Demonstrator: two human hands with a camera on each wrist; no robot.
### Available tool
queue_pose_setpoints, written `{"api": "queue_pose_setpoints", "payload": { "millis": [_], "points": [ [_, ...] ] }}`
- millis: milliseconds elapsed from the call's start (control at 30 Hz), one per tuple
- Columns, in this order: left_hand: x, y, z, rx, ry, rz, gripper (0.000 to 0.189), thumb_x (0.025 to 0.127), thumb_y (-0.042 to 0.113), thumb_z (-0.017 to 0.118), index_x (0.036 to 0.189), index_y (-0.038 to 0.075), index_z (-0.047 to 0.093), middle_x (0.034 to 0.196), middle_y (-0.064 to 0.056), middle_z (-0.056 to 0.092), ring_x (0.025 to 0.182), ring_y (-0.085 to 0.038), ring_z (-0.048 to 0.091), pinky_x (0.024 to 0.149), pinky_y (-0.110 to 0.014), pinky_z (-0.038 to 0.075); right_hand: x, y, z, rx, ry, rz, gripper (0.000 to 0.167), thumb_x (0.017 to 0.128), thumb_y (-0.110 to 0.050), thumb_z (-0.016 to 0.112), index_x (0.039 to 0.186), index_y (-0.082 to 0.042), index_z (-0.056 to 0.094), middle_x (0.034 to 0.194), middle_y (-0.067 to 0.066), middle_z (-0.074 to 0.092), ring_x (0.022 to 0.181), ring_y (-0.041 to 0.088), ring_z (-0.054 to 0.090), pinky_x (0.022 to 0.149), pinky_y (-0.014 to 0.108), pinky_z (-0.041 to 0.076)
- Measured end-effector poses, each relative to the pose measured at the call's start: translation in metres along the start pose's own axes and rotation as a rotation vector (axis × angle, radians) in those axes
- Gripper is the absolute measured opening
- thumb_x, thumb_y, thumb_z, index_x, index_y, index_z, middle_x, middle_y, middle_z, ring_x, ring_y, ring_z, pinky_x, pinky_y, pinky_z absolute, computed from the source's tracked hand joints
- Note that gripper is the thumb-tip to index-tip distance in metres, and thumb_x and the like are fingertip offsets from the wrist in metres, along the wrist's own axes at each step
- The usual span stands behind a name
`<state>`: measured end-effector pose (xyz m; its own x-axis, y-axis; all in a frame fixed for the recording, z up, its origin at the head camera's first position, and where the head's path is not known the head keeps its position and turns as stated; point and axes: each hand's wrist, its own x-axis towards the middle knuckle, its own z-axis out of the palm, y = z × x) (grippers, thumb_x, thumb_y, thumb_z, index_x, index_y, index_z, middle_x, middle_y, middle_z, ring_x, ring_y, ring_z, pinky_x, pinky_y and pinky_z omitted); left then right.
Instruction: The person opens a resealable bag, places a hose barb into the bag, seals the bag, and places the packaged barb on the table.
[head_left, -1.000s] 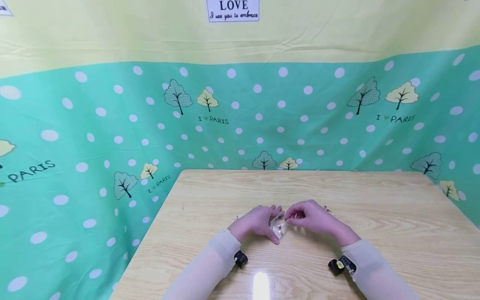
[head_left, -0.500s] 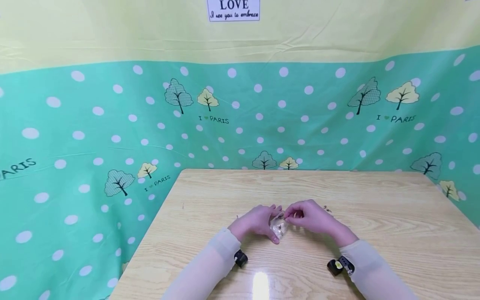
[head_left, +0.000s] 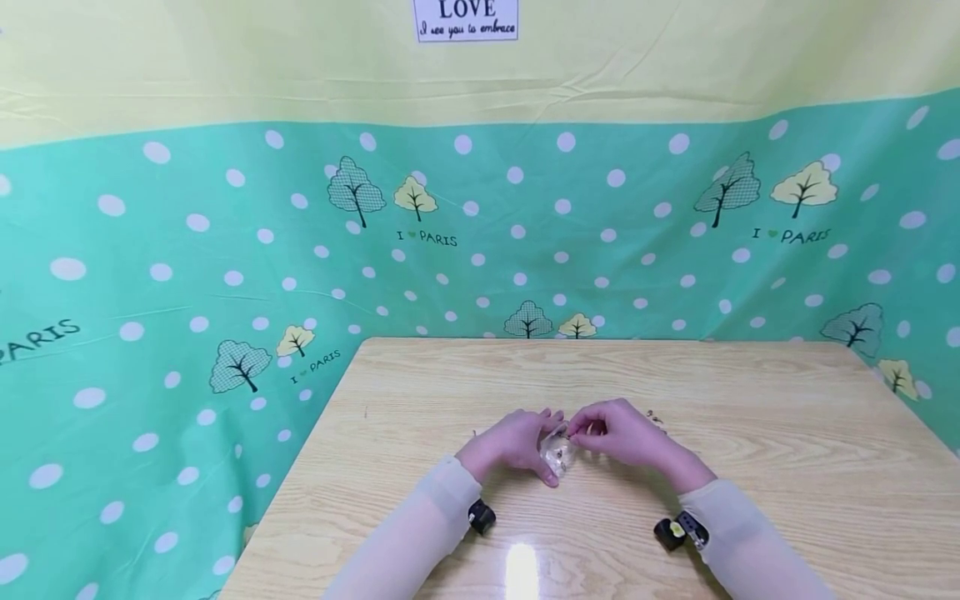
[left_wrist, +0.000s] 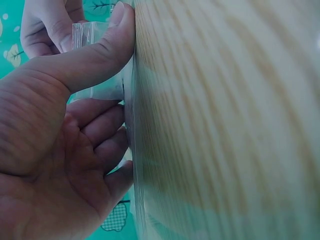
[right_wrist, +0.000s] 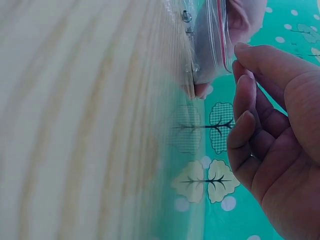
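Observation:
A small clear zip bag (head_left: 558, 455) with a few small metal parts (right_wrist: 187, 16) in it stands on the table between the hands. My left hand (head_left: 517, 442) holds it from the left, the thumb (left_wrist: 117, 30) in front and the fingers behind. In the right wrist view the red zip strip (right_wrist: 223, 35) runs along the bag's mouth. There my right hand (head_left: 622, 432) pinches with thumb and index finger at the bag's edge, the other fingers loosely bent. Whether a tiny part also lies between these fingertips is too small to tell.
Several tiny dark parts (head_left: 654, 417) lie on the wooden table (head_left: 450, 375) just beyond the right hand. Another thin bit (head_left: 474, 433) shows by the left wrist. Black wrist cameras hang under both forearms. A green patterned cloth (head_left: 420, 283) closes off the back and left.
Both hands and the bag stay almost in place. The right fingertips have shifted very slightly left toward the bag's mouth. At the left, the cloth has moved.

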<state>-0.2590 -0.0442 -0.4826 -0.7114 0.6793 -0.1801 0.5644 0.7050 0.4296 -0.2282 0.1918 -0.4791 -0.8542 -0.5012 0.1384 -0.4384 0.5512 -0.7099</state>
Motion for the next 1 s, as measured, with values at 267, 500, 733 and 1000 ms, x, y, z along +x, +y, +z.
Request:
{"api": "queue_pose_setpoints", "payload": {
  "millis": [267, 500, 733, 1000],
  "points": [
    [-0.0008, 0.0006, -0.0008, 0.009, 0.002, 0.002, 0.103, 0.070, 0.038, 0.102, 0.159, 0.019, 0.054, 0.166, 0.002, 0.044, 0.154, -0.027, 0.041, 0.126, -0.042, 0.033, 0.0005, 0.0005, 0.0003, 0.006, -0.002, 0.008, 0.009, 0.096, -0.014, 0.081, 0.105, -0.013, 0.082, 0.087, -0.010, 0.074, 0.070, 0.008, 0.061, 0.062, 0.025, 0.053],
    [-0.0004, 0.0008, -0.0012, 0.016, 0.003, 0.001, 0.102, 0.069, 0.039, 0.102, 0.158, 0.020, 0.055, 0.166, 0.001, 0.045, 0.153, -0.030, 0.043, 0.126, -0.042, 0.034, 0.0008, 0.0016, 0.0002, 0.015, -0.003, 0.011, 0.010, 0.095, -0.011, 0.081, 0.105, -0.013, 0.082, 0.089, -0.005, 0.076, 0.069, 0.009, 0.061, 0.061, 0.025, 0.053],
    [0.0012, -0.0007, -0.0013, 0.012, 0.003, 0.013, 0.102, 0.070, 0.038, 0.102, 0.158, 0.018, 0.055, 0.166, 0.000, 0.045, 0.154, -0.028, 0.041, 0.126, -0.040, 0.034, 0.0015, 0.0023, -0.0012, 0.026, -0.009, 0.017, 0.010, 0.095, -0.012, 0.081, 0.105, -0.014, 0.082, 0.088, -0.007, 0.075, 0.069, 0.009, 0.061, 0.060, 0.025, 0.053],
    [0.0008, -0.0007, -0.0026, 0.013, 0.002, 0.012, 0.102, 0.070, 0.039, 0.102, 0.158, 0.018, 0.055, 0.165, 0.002, 0.046, 0.154, -0.025, 0.041, 0.126, -0.039, 0.034, 0.0005, 0.0010, -0.0039, 0.024, 0.001, 0.022, 0.011, 0.095, -0.012, 0.080, 0.106, -0.013, 0.083, 0.088, -0.010, 0.074, 0.070, 0.010, 0.061, 0.061, 0.025, 0.053]
  ]
}}
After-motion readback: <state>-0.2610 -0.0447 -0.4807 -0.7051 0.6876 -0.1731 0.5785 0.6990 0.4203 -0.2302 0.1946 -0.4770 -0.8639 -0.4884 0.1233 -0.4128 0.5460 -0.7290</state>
